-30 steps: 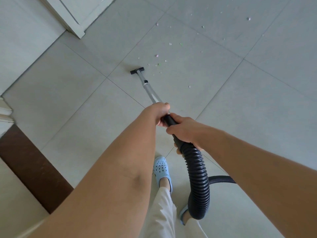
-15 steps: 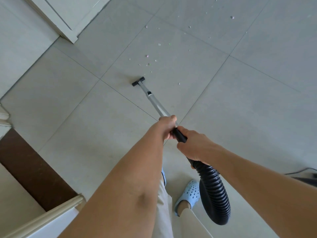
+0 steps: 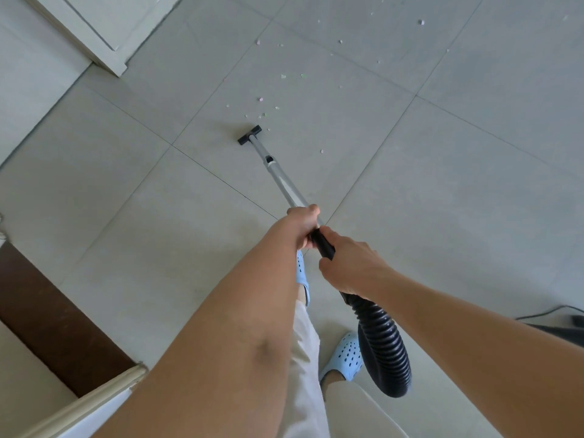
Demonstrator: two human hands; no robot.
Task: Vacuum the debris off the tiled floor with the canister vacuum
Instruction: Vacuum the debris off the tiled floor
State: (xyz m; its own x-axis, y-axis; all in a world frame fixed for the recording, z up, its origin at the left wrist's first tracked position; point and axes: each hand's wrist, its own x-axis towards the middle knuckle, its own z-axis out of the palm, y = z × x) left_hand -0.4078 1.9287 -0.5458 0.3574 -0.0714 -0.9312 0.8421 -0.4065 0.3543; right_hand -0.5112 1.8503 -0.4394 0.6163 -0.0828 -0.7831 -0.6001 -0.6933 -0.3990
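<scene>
wand (image 3: 281, 181) runs up-left, nozzle (image 3: 250, 135) on tile | left hand (image 3: 304, 223) grips wand | right hand (image 3: 350, 267) grips handle (image 3: 322, 243)

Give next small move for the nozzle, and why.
Probably push the nozzle forward and slightly right: the nearest debris lies just beyond it, unswept, with more farther on. Both hands, left hand and right hand, already grip the wand.

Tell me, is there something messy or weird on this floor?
Yes. Little bits of debris, white, green and pinkish, lie scattered over the tiled floor just beyond the black nozzle, with more farther off. One crumb lies to the nozzle's right. Nothing looks broken.
</scene>
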